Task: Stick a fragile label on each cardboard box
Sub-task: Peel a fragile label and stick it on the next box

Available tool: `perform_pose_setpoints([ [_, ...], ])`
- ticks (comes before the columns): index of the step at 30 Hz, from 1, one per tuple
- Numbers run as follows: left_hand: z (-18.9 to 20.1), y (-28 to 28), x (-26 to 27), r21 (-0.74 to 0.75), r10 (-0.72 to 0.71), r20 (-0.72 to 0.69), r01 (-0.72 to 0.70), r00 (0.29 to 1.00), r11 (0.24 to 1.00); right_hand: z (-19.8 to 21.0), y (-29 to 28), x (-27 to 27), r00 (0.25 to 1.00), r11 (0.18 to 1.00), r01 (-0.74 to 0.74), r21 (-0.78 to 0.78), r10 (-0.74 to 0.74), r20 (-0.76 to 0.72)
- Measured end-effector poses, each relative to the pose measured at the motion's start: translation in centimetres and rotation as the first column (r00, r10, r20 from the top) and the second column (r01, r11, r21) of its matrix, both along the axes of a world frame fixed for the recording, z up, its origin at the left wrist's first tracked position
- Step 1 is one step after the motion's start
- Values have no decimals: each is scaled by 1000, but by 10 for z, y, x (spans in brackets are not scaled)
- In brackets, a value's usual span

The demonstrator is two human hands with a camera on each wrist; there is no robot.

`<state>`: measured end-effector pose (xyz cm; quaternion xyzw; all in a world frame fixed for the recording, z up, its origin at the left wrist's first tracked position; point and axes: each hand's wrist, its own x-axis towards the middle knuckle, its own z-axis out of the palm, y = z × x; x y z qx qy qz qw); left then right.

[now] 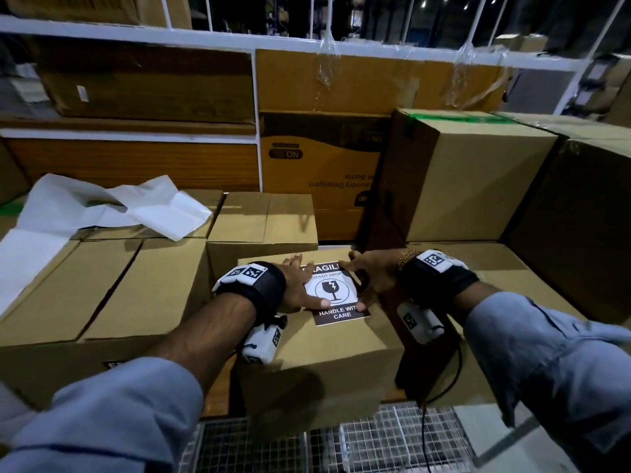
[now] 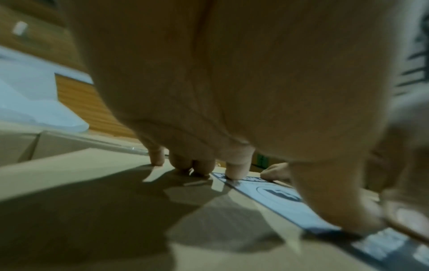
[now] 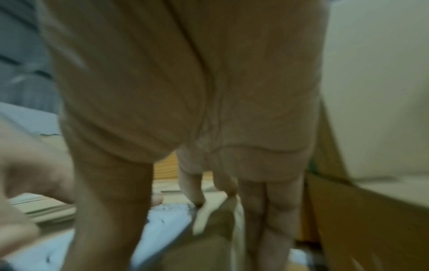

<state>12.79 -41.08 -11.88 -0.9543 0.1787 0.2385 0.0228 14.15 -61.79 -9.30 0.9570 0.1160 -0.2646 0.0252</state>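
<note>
A fragile label [image 1: 336, 292], white with dark bands and a broken-glass symbol, lies flat on top of a small cardboard box [image 1: 327, 343] in front of me. My left hand [image 1: 300, 285] lies spread over the label's left side, its thumb pressing the white part. My right hand [image 1: 368, 278] presses straight fingers on the label's right edge and top corner. In the left wrist view the fingertips [image 2: 236, 172] touch the box top and the label [image 2: 278, 199]. The right wrist view is blurred; the label [image 3: 167, 220] shows pale under the fingers [image 3: 274, 210].
More cardboard boxes surround this one: a wide one [image 1: 102, 295] at the left, a small one [image 1: 263, 223] behind, a tall one [image 1: 471, 179] at the right. White backing paper [image 1: 112, 206] lies on the left boxes. A wire mesh [image 1: 341, 442] is below.
</note>
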Motion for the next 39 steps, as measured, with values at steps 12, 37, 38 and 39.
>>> perform_pose_setpoints([
  [12, -11, 0, 13, 25, 9, 51, -10, 999, 1000, -14, 21, -20, 983, 989, -123, -83, 133, 126],
  [37, -21, -8, 21, 68, 26, 194, -40, 981, 997, -10, 1, -133, 967, 996, 15, 82, -35, 253],
  [38, -21, -8, 19, 55, 34, 179, -45, 983, 997, -8, 1, -137, 967, 995, 30, 95, -53, 251],
  [39, -20, -9, 17, 39, 40, 163, -46, 986, 998, -8, 1, -138, 966, 992, 44, 116, -72, 248],
])
